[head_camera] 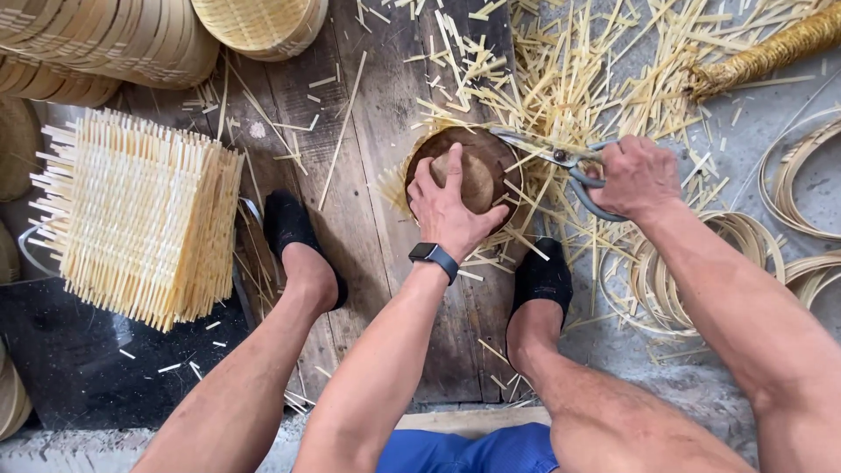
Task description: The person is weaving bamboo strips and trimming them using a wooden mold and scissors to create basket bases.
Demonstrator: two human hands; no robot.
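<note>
- Setting: a bamboo-weaving workshop, worked at floor level.
- Stack of square woven mats with untrimmed ends.
- Finished round baskets piled together.
- Cut bamboo slivers littering worn wooden planks.
- Coiled bamboo hoops on concrete.

Worn plank floor, perhaps concrete beside

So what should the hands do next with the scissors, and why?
Probably close the scissors to snip the next strips. The right hand holds them open at the rim of the round mould, the left hand presses the mould down, and uncut strip ends stick out from under it.
</note>
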